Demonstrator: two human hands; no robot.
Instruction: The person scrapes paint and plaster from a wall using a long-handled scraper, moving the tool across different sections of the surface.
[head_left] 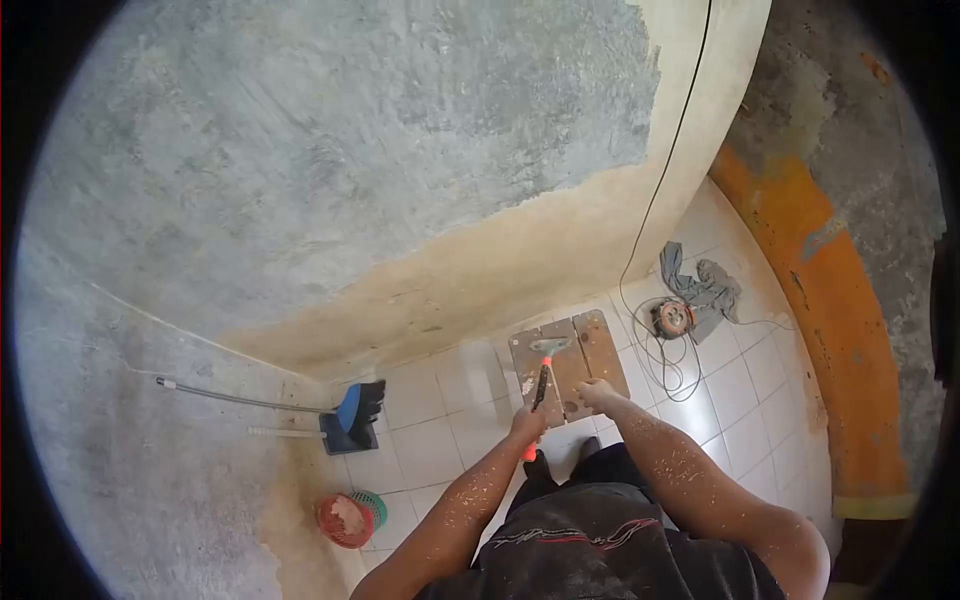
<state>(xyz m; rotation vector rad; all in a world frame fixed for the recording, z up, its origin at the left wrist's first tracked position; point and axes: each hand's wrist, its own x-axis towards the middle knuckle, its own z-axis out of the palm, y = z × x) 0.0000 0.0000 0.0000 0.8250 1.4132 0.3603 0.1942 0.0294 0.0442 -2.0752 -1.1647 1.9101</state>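
My left hand (527, 427) is wrapped round the handle of a long scraper (543, 383), black and orange, with a wide pale blade at its far end. The blade lies over a low brown wooden stool (598, 345) on the floor, whose top is speckled and has dark gaps between its boards. Above the stool's right part is my right hand (597, 394), its fingers curled together; whatever they hold, if anything, is too small to make out. Pale flakes cling to both forearms.
Ahead stands a wall (430, 120), grey above and cream below. A broom (352, 405) and dustpan (345, 440) lean at the left, near a red basket (343, 521). Right of the stool lie a cable reel (672, 318), loose cord and a grey cloth (705, 285).
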